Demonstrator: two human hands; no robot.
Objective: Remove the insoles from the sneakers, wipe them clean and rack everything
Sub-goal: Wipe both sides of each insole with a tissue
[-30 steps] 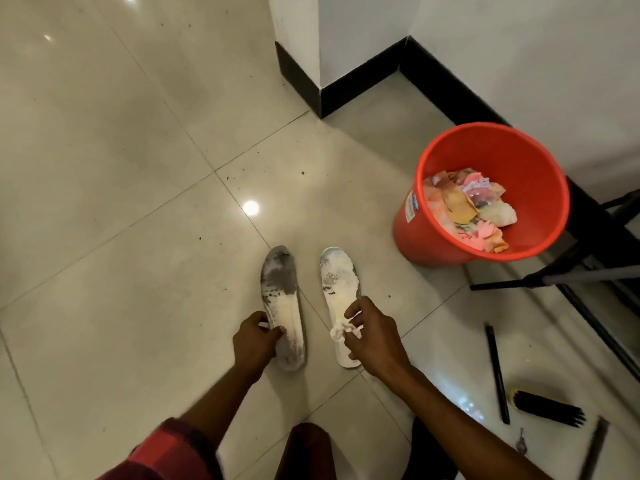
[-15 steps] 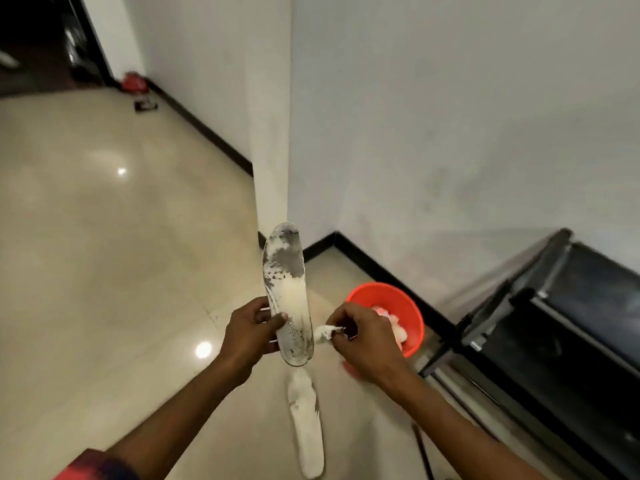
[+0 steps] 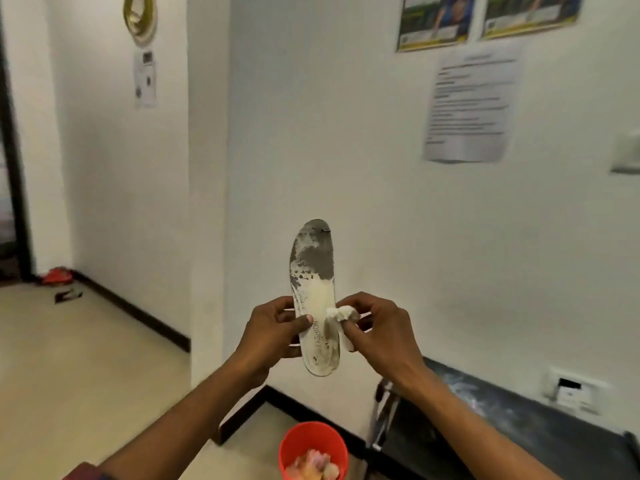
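Both hands are up before the wall. The left hand [image 3: 273, 332] grips the insole [image 3: 313, 289] upright near its heel, and the right hand [image 3: 381, 334] pinches a white wad [image 3: 341, 315] against its right edge. Grey dirt covers the toe. Gripped so low, the insole may bend or slip under hard rubbing. A red bin [image 3: 291, 452] stands near, below. A dark frame [image 3: 485, 427], likely the rack, lies right, unobstructed.

Single head-worn camera faces forward, near-level, toward a close white wall [image 3: 363, 150].
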